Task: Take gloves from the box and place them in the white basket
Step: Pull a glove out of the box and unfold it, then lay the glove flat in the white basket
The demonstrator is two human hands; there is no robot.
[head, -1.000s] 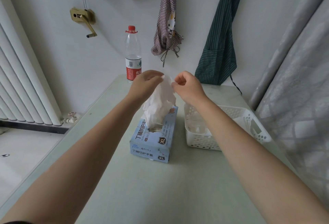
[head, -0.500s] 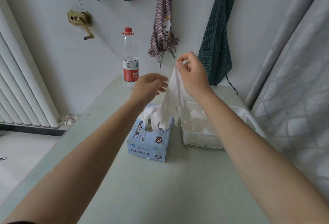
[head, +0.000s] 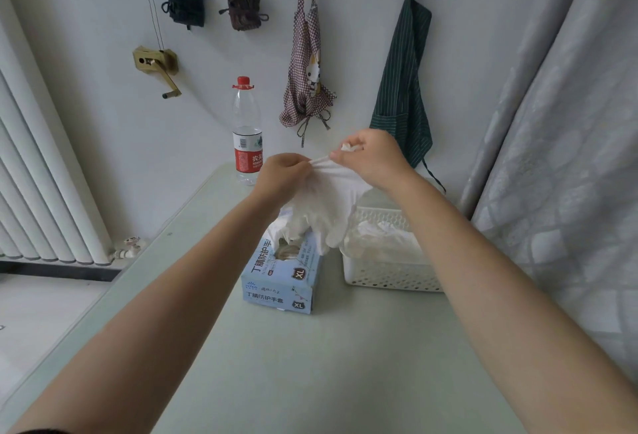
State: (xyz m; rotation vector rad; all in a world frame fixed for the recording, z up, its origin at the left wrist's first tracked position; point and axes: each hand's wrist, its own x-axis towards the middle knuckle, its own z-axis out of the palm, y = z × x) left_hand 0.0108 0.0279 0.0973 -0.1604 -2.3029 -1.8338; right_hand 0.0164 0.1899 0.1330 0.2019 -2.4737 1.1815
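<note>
A light blue glove box (head: 281, 278) lies on the pale green table (head: 310, 364), with white gloves bulging from its top opening. Above it, both my hands hold one white glove (head: 328, 206) by its cuff. My left hand (head: 281, 175) pinches the cuff's left end and my right hand (head: 373, 157) pinches the right end, so the glove hangs down with its fingers near the box's far right corner. The white perforated basket (head: 390, 276) stands right of the box and holds several crumpled white gloves (head: 383, 242).
A plastic water bottle (head: 247, 133) with a red cap stands at the table's far edge by the wall. Aprons (head: 402, 95) and bags hang on the wall behind. A radiator (head: 38, 192) is at the left, a grey curtain (head: 569, 157) at the right.
My left hand has come up and taken hold of the glove's cuff beside my right hand. The glove now hangs spread between both hands, lifted clear of the bunch in the box.
</note>
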